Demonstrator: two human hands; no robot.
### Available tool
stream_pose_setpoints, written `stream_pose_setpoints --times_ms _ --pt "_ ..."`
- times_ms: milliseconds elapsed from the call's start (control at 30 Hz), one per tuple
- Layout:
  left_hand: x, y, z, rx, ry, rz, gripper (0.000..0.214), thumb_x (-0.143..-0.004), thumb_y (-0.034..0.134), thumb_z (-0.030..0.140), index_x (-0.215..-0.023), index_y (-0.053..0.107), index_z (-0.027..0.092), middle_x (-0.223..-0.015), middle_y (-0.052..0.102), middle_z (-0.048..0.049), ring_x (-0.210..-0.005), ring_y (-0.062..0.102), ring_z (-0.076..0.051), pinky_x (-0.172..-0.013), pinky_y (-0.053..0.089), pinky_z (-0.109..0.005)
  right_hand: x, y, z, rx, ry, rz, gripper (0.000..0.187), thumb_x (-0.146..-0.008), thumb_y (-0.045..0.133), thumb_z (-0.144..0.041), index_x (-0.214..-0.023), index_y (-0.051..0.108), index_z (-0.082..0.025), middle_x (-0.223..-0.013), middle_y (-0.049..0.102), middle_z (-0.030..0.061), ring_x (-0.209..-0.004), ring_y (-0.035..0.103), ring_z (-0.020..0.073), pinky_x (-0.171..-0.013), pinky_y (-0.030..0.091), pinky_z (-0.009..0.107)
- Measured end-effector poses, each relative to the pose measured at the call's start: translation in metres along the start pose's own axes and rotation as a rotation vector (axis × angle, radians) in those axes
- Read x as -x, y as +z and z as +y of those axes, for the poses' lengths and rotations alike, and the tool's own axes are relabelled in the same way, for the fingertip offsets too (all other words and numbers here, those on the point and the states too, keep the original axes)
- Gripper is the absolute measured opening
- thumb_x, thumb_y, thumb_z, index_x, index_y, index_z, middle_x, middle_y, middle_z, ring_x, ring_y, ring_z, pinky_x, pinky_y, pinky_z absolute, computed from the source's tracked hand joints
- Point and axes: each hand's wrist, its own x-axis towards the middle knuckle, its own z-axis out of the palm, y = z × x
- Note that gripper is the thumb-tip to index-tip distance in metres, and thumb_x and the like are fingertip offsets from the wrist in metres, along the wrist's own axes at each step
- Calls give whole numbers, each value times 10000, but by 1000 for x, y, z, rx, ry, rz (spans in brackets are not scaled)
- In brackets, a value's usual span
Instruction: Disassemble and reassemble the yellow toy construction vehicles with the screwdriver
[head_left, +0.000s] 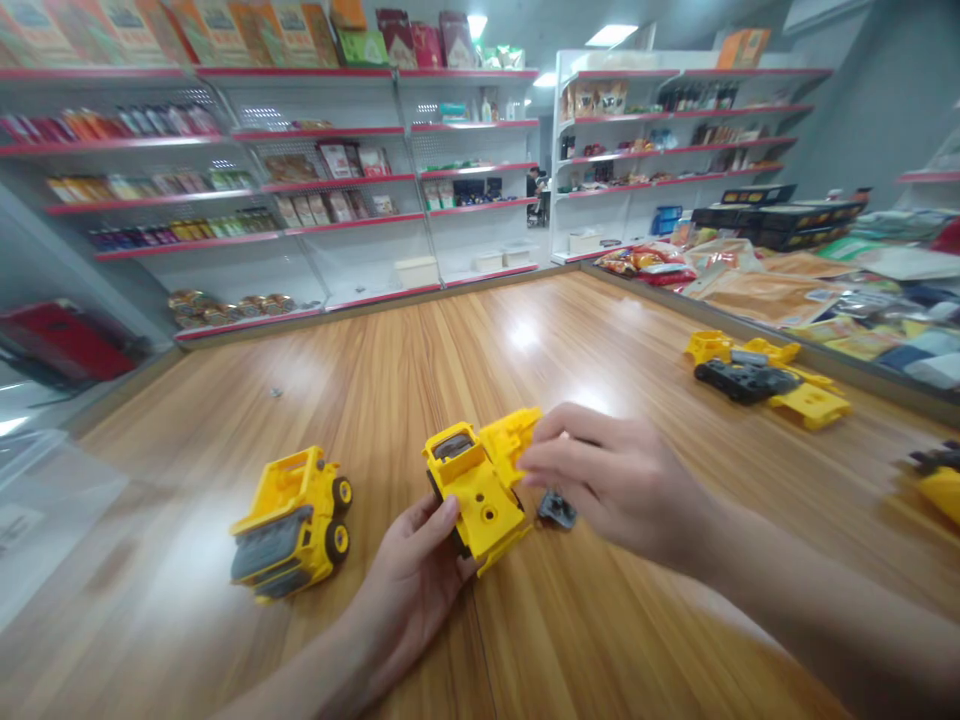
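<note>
Held in my left hand (pixel 420 570) is a yellow toy truck body (pixel 487 505) with a cab and a dark window, tilted toward me. The thumb presses on its yellow top, and the fingers go underneath, partly hidden. My right hand (pixel 615 470) pinches a loose yellow plastic toy part (pixel 511 440) close beside the body; I cannot tell whether the two touch. Below that hand, a small dark grey part (pixel 556 509) lies on the table. Left of my hands stands a yellow toy dump truck (pixel 289 520) with a grey front and black wheels.
On the wooden table (pixel 420 350) at right lie several yellow toy parts (pixel 810 400) and a black chassis (pixel 746 380). Another yellow piece (pixel 941 490) sits at the right edge. A clear plastic bin (pixel 45 500) is at left. Stocked shelves (pixel 322 130) stand behind.
</note>
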Motion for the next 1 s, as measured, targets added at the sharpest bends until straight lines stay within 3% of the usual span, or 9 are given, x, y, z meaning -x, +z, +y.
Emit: stream_pose_setpoints --times_ms 133,200,367,500,600,700,833,1000 --pt "1 -1 -2 48 29 -106 521 -802 706 443 -1231 592 169 -1218 671 -143 -1134 629 -307 -926 540 -420 6 3 -20 -24 -101 -217 181 -936 496 -123 -996 654 -187 -1021 604 44 -749 579 111 -649 445 225" --pt "3 0 -3 32 55 -146 614 -704 804 410 -1234 593 184 -1213 670 -140 -1135 623 -328 -931 532 -431 9 8 -22 -23 -107 -258 197 -933 484 -116 -986 655 -198 -1020 599 36 -732 572 112 -633 441 230" --pt "4 2 -5 -62 57 -103 546 -684 824 200 -1187 614 163 -1192 676 -145 -1039 668 -301 -884 547 -398 9 15 -20 -59 -116 -218 204 -958 477 -165 -1040 652 -228 -1004 584 35 -718 558 112 -622 448 232" --pt "5 5 -3 -89 61 -47 415 -757 760 178 -1146 624 141 -1148 694 -145 -988 685 -272 -852 555 -375 9 21 -18 -211 12 -98 178 -931 588 -260 -1086 637 -187 -981 583 58 -816 587 134 -730 490 248" --pt "5 6 -1 -73 30 -67 434 -779 742 172 -1191 604 157 -1163 688 -136 -1021 672 -267 -857 550 -368 9 27 -18 -273 51 -63 140 -934 576 -229 -1047 639 -175 -948 599 58 -833 593 142 -767 498 263" --pt "5 4 0 -22 14 -92 458 -794 738 246 -1224 593 183 -1176 680 -121 -1020 667 -258 -861 547 -367 10 29 -20 -262 27 -81 117 -950 549 -229 -983 646 -171 -927 610 58 -833 600 141 -764 504 261" --pt "7 3 0 -2 25 -131 427 -782 737 389 -1136 639 172 -1112 697 -117 -985 672 -267 -835 556 -370 9 25 -24 -262 -49 -180 232 -925 597 -383 -877 635 -160 -924 619 52 -772 610 122 -728 514 238" --pt "7 4 2 -71 31 -144 395 -767 745 189 -1145 631 174 -1107 699 -109 -964 683 -247 -828 554 -338 10 21 -28 -272 -97 -220 158 -923 593 -308 -912 621 -153 -989 599 76 -818 619 135 -746 532 255"
